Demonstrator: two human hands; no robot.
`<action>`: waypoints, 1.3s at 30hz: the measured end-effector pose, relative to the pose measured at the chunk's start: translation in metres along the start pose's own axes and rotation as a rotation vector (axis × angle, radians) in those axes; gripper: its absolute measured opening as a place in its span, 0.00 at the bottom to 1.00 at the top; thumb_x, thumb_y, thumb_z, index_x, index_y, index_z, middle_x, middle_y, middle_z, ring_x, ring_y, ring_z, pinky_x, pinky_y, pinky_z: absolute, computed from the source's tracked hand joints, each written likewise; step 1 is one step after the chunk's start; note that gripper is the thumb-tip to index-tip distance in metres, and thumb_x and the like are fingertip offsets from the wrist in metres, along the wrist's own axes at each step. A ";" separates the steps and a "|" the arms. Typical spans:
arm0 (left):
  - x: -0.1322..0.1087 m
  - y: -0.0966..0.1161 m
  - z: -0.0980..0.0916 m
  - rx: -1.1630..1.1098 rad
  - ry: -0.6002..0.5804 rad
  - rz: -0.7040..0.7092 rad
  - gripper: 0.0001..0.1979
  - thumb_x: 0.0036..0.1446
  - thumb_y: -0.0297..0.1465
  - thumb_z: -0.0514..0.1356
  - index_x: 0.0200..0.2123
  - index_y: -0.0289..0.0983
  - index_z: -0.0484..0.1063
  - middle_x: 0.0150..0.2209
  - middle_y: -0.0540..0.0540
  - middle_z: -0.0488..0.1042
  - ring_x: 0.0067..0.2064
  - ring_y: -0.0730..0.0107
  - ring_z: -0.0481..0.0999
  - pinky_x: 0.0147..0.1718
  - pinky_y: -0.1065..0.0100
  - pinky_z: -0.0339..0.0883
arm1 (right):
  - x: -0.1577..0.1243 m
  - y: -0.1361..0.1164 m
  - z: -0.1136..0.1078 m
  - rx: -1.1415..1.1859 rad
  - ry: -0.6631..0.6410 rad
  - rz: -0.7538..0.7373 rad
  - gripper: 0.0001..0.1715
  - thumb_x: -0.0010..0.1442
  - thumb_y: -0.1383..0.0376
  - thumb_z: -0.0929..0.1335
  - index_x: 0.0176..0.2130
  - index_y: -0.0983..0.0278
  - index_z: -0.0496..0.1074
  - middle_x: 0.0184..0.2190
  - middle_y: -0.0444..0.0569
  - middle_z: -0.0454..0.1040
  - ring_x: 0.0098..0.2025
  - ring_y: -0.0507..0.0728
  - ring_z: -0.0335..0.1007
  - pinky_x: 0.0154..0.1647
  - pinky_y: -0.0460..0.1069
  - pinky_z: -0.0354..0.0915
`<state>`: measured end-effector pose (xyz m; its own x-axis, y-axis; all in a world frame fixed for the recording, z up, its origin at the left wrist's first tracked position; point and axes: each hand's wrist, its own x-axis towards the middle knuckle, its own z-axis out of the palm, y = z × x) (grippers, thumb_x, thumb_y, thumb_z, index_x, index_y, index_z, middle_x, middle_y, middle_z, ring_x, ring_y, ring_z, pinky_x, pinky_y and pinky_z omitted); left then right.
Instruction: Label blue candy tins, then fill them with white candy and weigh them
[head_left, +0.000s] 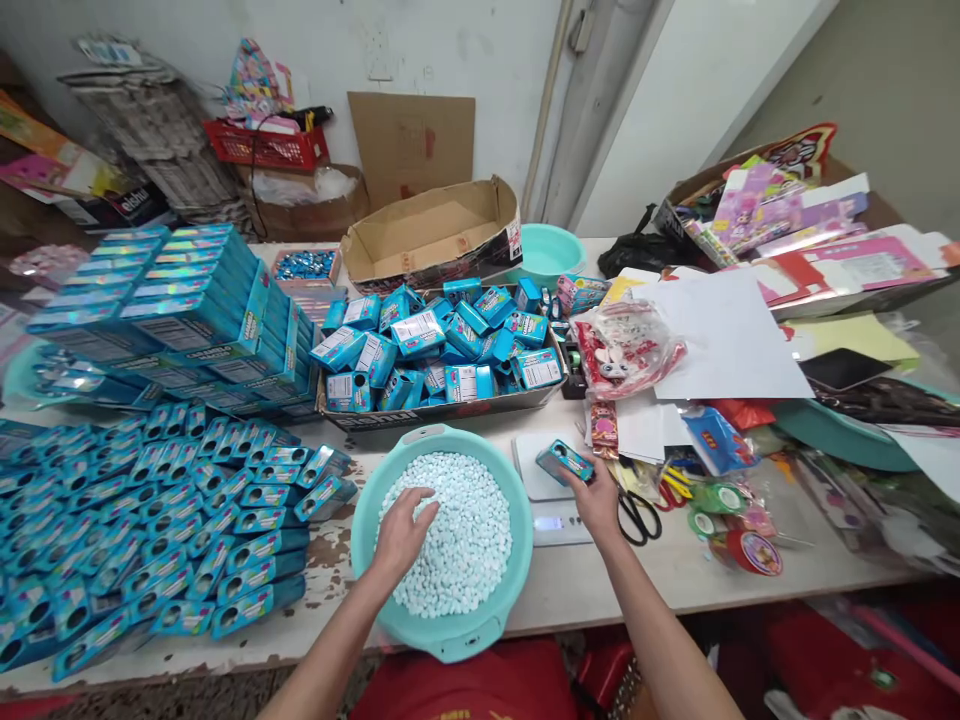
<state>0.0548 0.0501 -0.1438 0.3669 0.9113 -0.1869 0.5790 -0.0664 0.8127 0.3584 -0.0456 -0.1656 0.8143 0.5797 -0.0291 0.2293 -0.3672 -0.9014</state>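
Observation:
A teal basin (pixel 517 520) full of small white candies (pixel 469 535) sits at the table's front edge. My left hand (pixel 401 530) reaches into the candies, its fingers curled down into the pile. My right hand (pixel 596 495) holds a small blue box (pixel 564 461) over a white digital scale (pixel 551 500) just right of the basin.
Rows of blue boxes (pixel 157 520) cover the table's left side, with stacked blue cartons (pixel 187 310) behind. A cardboard tray (pixel 442 410) of loose blue boxes stands behind the basin. Scissors (pixel 637 515), tape rolls (pixel 739 545), papers and packaging crowd the right.

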 end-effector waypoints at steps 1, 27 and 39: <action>0.004 0.006 0.000 -0.007 -0.007 0.016 0.10 0.52 0.37 0.56 0.36 0.40 0.73 0.39 0.45 0.75 0.43 0.58 0.74 0.44 0.60 0.65 | 0.004 0.004 0.002 0.005 -0.020 -0.002 0.29 0.38 0.49 0.71 0.36 0.65 0.68 0.31 0.50 0.73 0.35 0.61 0.70 0.40 0.57 0.65; 0.058 0.073 0.069 0.057 -0.192 0.159 0.12 0.56 0.38 0.53 0.37 0.39 0.73 0.38 0.47 0.77 0.39 0.65 0.75 0.41 0.65 0.66 | 0.140 -0.135 0.070 -0.888 -0.313 -0.538 0.38 0.50 0.49 0.69 0.53 0.66 0.61 0.55 0.63 0.62 0.56 0.70 0.56 0.53 0.63 0.53; 0.064 0.098 0.105 0.287 -0.231 0.312 0.11 0.58 0.32 0.53 0.43 0.39 0.71 0.43 0.45 0.74 0.45 0.61 0.72 0.45 0.62 0.65 | 0.151 -0.137 0.074 -0.821 -0.337 -0.380 0.40 0.40 0.55 0.71 0.50 0.66 0.59 0.51 0.60 0.64 0.51 0.73 0.59 0.47 0.64 0.59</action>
<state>0.2117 0.0591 -0.1342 0.6879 0.7185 -0.1027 0.5817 -0.4612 0.6700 0.4104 0.1455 -0.0782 0.4424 0.8961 -0.0351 0.8516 -0.4320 -0.2967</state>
